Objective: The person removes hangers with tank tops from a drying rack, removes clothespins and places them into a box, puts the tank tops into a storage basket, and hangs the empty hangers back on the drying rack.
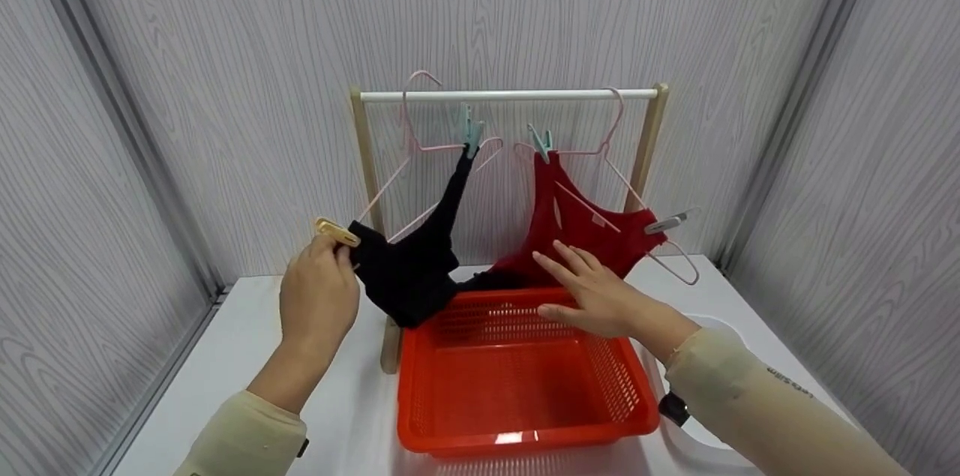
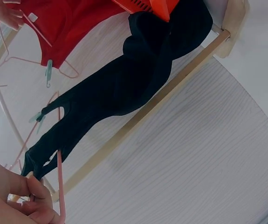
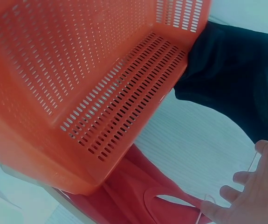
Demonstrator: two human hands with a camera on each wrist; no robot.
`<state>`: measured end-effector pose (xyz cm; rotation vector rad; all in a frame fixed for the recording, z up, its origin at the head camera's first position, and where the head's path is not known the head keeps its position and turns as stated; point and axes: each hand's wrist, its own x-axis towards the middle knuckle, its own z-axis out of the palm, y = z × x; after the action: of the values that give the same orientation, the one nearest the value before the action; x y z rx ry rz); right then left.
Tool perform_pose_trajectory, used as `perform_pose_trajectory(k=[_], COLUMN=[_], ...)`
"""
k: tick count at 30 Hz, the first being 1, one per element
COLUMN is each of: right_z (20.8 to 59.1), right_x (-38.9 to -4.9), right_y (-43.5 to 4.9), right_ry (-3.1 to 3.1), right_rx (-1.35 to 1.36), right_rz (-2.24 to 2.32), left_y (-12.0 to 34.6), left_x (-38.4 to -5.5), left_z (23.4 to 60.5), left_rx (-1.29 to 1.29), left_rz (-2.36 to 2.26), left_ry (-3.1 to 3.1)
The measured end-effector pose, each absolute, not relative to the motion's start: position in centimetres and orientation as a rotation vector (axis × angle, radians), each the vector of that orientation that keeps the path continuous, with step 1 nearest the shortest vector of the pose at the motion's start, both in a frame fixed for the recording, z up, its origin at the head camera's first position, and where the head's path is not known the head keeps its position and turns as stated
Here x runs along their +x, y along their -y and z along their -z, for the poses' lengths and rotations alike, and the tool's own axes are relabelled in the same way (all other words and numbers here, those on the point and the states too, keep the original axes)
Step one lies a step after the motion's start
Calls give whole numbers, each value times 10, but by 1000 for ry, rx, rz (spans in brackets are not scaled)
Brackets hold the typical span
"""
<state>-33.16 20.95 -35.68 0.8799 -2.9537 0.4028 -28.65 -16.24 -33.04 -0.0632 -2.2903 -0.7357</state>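
My left hand (image 1: pixel 319 292) pinches a yellow clothespin (image 1: pixel 337 232) at the left shoulder of a black sleeveless top (image 1: pixel 409 273). That top hangs from a pink hanger (image 1: pixel 384 190), its other strap clipped by a mint clothespin (image 1: pixel 472 133). In the left wrist view, fingertips meet the black fabric (image 2: pixel 110 88) beside the pink hanger arm. Fingers spread and holding nothing, my right hand (image 1: pixel 600 300) hovers over the back of the red basket (image 1: pixel 409 393), in front of a red sleeveless top (image 1: pixel 626 255). A mint clothespin (image 1: pixel 541 142) and a grey one (image 1: pixel 666 224) fasten the red top to its hanger.
Both hangers hook over the white bar (image 1: pixel 510 95) of a small wooden-legged rack (image 1: pixel 649 135) on the white table (image 1: pixel 330 416). The basket stands in front of it, and the black top's lower edge overlaps its back left corner. A round white item (image 1: pixel 709 431) lies at right, partly under the forearm.
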Motion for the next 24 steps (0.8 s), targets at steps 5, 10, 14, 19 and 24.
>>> perform_pose_trajectory(k=[5, 10, 14, 19, 24], right_z=[359, 359, 360, 363, 365], right_x=[-334, -337, -340, -345, -354], right_y=[-209, -207, -203, -200, -199], right_ry=[2953, 2962, 2974, 3013, 3041], right_rx=[870, 844, 849, 830, 738], right_rz=[-393, -422, -432, -457, -555], left_y=[161, 158, 156, 153, 150], left_x=[-283, -280, -278, -276, -275], left_z=[335, 338, 342, 350, 357], left_rx=[-109, -135, -140, -170, -221], left_rz=[709, 725, 760, 791, 801], left_ry=[2253, 2233, 2251, 2272, 2244])
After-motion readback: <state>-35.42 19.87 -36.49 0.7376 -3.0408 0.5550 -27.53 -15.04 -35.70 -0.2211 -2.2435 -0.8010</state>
